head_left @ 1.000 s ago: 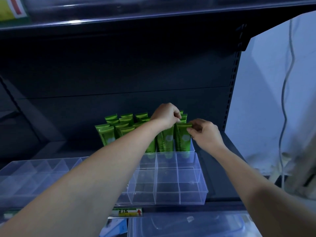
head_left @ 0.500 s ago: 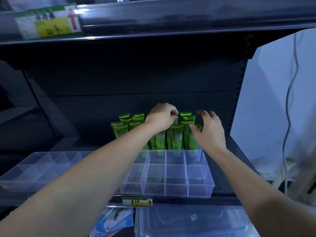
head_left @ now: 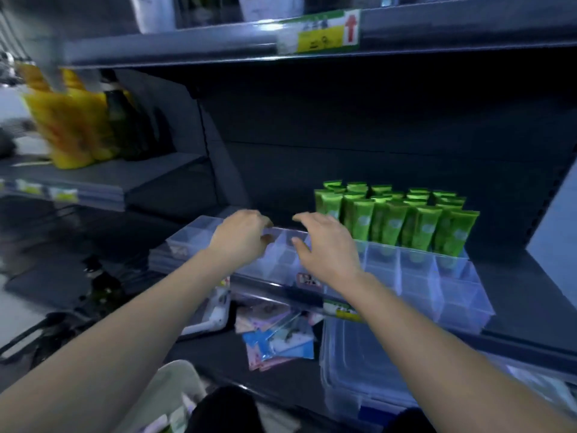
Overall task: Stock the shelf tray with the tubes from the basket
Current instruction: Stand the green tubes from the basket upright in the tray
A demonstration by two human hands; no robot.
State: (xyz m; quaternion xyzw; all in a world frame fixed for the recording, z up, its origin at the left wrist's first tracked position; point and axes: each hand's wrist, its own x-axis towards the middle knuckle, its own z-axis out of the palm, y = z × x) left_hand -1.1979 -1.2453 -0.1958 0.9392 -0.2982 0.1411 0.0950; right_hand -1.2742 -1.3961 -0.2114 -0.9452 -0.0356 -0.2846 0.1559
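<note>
- The green tubes [head_left: 393, 220] stand up straight in the back rows of a clear tray [head_left: 462, 310]. Their flat ends point up.
- The clear tray has many little boxes in it. It sits on the right part of a dark shelf [head_left: 518, 295].
- The right hand [head_left: 327, 245] is in the air just left of the tubes. Its fingers are spread wide and a bit bent, with the thumb sticking out. It holds nothing.
- The left hand [head_left: 240, 235] is near the right hand but apart from it. Its fingers are bent in. It is too blurry to tell if it holds or touches anything.
- Under the left hand is a second clear tray [head_left: 187, 239], beside the first one.
- Below the shelf lie some colored packets [head_left: 278, 339] and a stack of clear boxes [head_left: 359, 376].
- Yellow bottles [head_left: 62, 126] stand on a shelf far to the left.
- A yellow and green price tag [head_left: 318, 34] with a red arrow is on the edge of the shelf above.
</note>
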